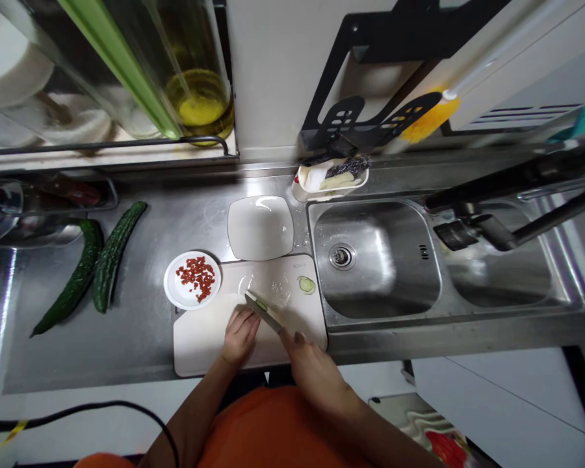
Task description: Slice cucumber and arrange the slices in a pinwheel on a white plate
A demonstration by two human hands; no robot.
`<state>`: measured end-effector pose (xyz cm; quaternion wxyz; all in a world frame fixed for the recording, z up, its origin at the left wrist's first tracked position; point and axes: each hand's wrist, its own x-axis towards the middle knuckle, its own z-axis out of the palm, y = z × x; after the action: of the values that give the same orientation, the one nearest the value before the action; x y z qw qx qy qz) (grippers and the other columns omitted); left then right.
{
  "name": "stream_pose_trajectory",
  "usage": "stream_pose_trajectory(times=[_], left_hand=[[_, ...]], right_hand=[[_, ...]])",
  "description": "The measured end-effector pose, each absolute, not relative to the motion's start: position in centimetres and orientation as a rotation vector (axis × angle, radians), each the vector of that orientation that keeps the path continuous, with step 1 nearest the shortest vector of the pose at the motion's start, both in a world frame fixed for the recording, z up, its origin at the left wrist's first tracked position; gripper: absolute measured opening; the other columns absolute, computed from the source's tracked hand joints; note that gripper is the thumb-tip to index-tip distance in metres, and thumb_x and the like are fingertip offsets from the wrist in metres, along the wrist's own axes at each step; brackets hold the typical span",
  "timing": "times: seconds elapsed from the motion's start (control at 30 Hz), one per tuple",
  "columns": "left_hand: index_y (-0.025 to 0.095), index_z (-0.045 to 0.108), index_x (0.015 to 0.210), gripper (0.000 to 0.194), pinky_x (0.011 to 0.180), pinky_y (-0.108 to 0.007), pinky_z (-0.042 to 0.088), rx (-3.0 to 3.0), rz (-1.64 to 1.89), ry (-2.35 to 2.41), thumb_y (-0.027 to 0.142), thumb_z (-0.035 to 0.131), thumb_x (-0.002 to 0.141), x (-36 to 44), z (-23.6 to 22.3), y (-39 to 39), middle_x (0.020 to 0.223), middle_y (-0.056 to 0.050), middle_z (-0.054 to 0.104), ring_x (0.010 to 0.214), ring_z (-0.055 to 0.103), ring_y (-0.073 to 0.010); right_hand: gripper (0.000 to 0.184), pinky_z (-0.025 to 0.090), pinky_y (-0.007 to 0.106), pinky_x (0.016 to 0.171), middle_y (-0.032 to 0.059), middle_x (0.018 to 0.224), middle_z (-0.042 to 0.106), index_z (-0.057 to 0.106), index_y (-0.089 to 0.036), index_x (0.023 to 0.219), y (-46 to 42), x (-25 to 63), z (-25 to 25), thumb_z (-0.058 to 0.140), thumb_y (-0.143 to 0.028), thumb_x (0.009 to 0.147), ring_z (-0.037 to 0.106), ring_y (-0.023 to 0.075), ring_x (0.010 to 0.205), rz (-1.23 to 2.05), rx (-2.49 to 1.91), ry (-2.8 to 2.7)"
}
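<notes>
My right hand (314, 367) grips the handle of a kitchen knife (268, 317), its blade pointing up and left over the white cutting board (199, 354). My left hand (241, 335) is closed, fingers bent down close beside the blade; whatever lies under them is hidden. A small green cucumber piece (262, 304) shows against the blade's far side. Near the board's right end lie a few pale green cucumber slices (306, 285). A white bowl (168, 286) with chopped red bits (197, 276) overlaps the board's upper left corner. Behind the board is a white square plate (260, 229).
Two whole cucumbers (108, 263) lie on the steel counter (141, 351) at left. To the right is a double sink (375, 257) with a black faucet (472, 231). A white caddy (331, 188) stands behind it. Oil and jars fill a shelf (127, 153) at upper left.
</notes>
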<state>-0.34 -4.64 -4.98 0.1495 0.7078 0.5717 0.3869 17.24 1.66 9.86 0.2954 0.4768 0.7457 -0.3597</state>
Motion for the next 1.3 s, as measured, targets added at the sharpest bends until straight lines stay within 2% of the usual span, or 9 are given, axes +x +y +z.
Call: stream_pose_trajectory(times=[0.17,0.37,0.7,0.9,1.07,1.3], left_hand=[[0.016,0.064,0.104,0.023,0.087,-0.04,0.052,2.045,1.122,1.665,0.008,0.058,0.083,-0.2,-4.7,-4.4,0.094,-0.008,0.069,0.097,0.063,-0.0194],[0.017,0.064,0.105,0.022,0.086,-0.041,0.052,2.077,1.079,1.665,0.013,0.055,0.086,-0.3,-4.6,-4.4,0.095,-0.008,0.07,0.095,0.064,-0.0198],[0.016,0.065,0.106,0.024,0.086,-0.038,0.051,1.983,1.078,1.644,0.01,0.056,0.085,-0.2,-4.7,-4.5,0.099,-0.01,0.069,0.098,0.062,-0.0195],[0.017,0.062,0.112,0.027,0.086,-0.039,0.051,2.008,1.065,1.625,0.011,0.055,0.086,-0.3,-4.8,-4.6,0.1,-0.009,0.069,0.097,0.063,-0.0192],[0.018,0.062,0.112,0.028,0.085,-0.038,0.052,1.992,1.051,1.639,0.011,0.055,0.086,-0.3,-4.9,-4.7,0.101,-0.009,0.069,0.096,0.063,-0.0192],[0.017,0.062,0.113,0.03,0.087,-0.038,0.051,1.994,1.072,1.645,0.01,0.056,0.085,-0.1,-4.7,-4.5,0.102,-0.009,0.069,0.099,0.063,-0.0196]], right_hand=[[0.056,0.045,0.023,0.064,0.0119,0.104,0.064,0.043,-0.021,0.135,1.9,16.9,9.6,0.028,-0.001,0.086,0.066,0.0191,0.083,-0.96,1.261,1.99],[0.05,0.044,0.022,0.065,0.0106,0.101,0.063,0.046,-0.02,0.132,2.1,16.5,9.1,0.029,-0.003,0.088,0.064,0.0171,0.082,-0.974,1.288,1.986],[0.051,0.044,0.024,0.068,0.0109,0.1,0.063,0.047,-0.021,0.131,2.0,16.2,7.5,0.024,-0.004,0.089,0.062,0.0178,0.083,-0.982,1.339,2.031],[0.053,0.043,0.025,0.066,0.0106,0.1,0.062,0.045,-0.02,0.132,1.9,16.2,5.6,0.027,-0.001,0.085,0.062,0.0174,0.082,-1.059,1.333,2.03],[0.052,0.043,0.026,0.07,0.0101,0.106,0.061,0.048,-0.019,0.127,1.3,16.4,3.9,0.03,0.0,0.082,0.061,0.0179,0.085,-1.043,1.35,2.131],[0.049,0.042,0.025,0.067,0.0084,0.101,0.063,0.05,-0.02,0.124,1.7,16.8,4.1,0.032,-0.001,0.083,0.062,0.0175,0.083,-1.038,1.386,2.112]])
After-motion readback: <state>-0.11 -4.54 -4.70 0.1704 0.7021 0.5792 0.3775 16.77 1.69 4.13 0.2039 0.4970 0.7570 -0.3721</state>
